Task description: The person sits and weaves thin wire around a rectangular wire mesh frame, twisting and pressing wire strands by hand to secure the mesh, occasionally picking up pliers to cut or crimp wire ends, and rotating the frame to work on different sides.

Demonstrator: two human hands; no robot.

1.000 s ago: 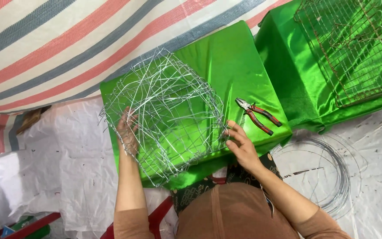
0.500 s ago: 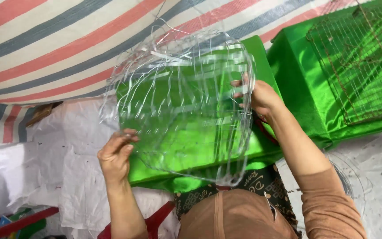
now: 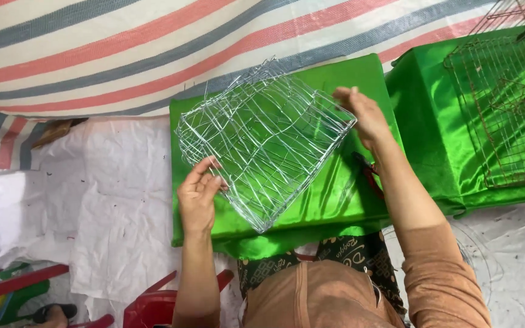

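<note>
held by both hands, the wire basket (image 3: 265,143) is silvery, open-meshed, tilted.

Wire basket frame (image 3: 265,143) held tilted above the nearer cloth-covered counter (image 3: 335,200), left hand (image 3: 199,194) at its near-left edge, right hand (image 3: 363,115) at its far-right corner. Pliers (image 3: 369,176) lie on this counter, partly hidden under the right forearm. A second counter (image 3: 432,133) stands to the right — a mesh cage (image 3: 505,109) rests on it
</note>
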